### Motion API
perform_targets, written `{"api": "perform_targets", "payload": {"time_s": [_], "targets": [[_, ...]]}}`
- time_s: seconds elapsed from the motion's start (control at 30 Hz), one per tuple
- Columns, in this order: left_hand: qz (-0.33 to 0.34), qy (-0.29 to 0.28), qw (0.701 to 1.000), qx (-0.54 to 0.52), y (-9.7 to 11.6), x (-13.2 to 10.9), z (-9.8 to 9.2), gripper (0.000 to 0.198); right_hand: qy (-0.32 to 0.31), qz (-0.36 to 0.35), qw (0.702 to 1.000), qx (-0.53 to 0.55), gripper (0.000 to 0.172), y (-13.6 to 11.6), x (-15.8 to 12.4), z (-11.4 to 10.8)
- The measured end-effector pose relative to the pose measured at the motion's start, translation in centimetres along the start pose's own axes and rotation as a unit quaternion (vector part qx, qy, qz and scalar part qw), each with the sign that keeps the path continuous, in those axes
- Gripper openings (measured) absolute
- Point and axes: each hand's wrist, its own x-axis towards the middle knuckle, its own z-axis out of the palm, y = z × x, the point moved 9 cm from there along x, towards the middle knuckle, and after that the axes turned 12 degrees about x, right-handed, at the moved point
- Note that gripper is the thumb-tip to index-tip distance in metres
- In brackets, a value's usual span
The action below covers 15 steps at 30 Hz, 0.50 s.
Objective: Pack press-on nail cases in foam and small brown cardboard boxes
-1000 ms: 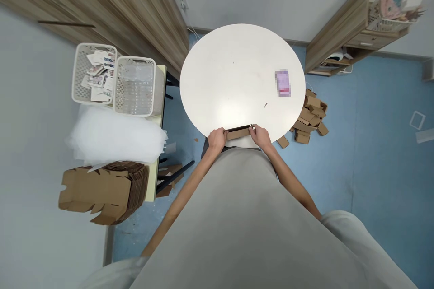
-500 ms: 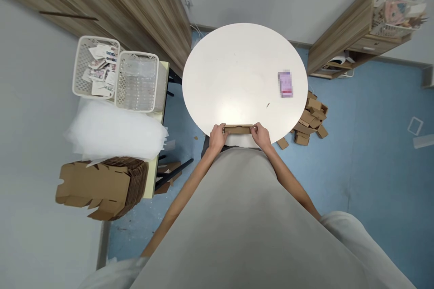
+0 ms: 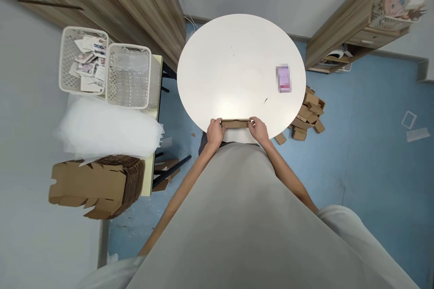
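Observation:
A narrow brown cardboard box is held at the near edge of the round white table. My left hand grips its left end, fingers closed around the corner. At the opposite end, my right hand has its fingers closed on the right corner. The box's long side faces me, and its inside is not visible. Farther right on the table lies a purple rectangular item, blurred into blocks.
On the left side table stand a white basket of cards and a white basket of clear plastic cases. White packing sheets and stacked flat cardboard boxes lie nearer. Small boxes pile on the floor, right.
The whole view has shifted slightly with my head. Both hands keep hold of the cardboard box, which stays in nearly the same place at the table's near edge.

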Motion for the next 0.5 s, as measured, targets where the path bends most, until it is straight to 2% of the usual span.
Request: {"api": "perform_targets", "payload": {"time_s": [0.37,0.5], "targets": [[0.009,0.013,1.000,0.003,0.02,-0.17,-0.05,0.049,-0.008,-0.029,1.000,-0.002,0.039,-0.30,0.43,0.13],[0.018,0.019,1.000,-0.004,-0.02,-0.50,-0.51,0.055,-0.045,-0.006,0.997,0.056,0.037,0.42,0.45,-0.33]]}}
